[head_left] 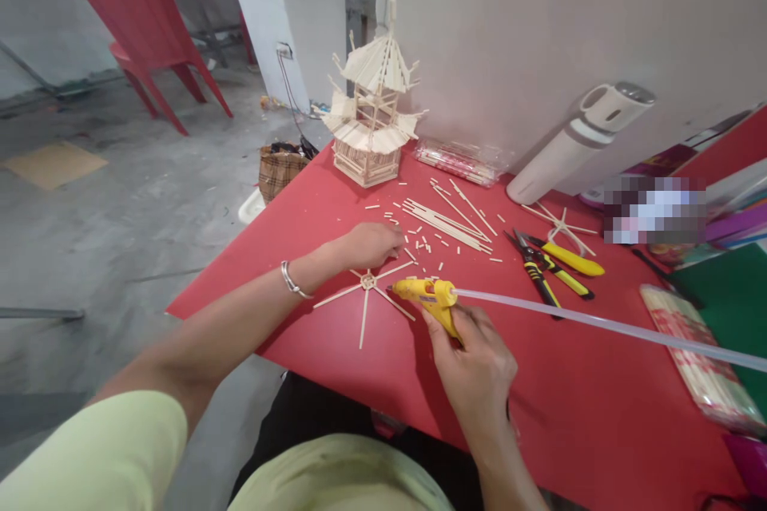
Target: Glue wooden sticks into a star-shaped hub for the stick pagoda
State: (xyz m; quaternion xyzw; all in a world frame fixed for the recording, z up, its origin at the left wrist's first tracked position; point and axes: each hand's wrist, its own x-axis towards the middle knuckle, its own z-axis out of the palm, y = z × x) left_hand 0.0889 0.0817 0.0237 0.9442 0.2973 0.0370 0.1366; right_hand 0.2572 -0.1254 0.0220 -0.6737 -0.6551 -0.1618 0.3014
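Right hand (479, 355) closed round the handle of the yellow glue gun (440, 294); nozzle just beside the middle of the stick star (367, 283), which lies flat on the red bench (575, 399). Left hand (372, 244) just beyond the star, fingers bent near the cut pieces (424, 247); cannot tell whether it grips one. Stick pagoda (372, 68) upright at the back, left of the flask (563, 156)
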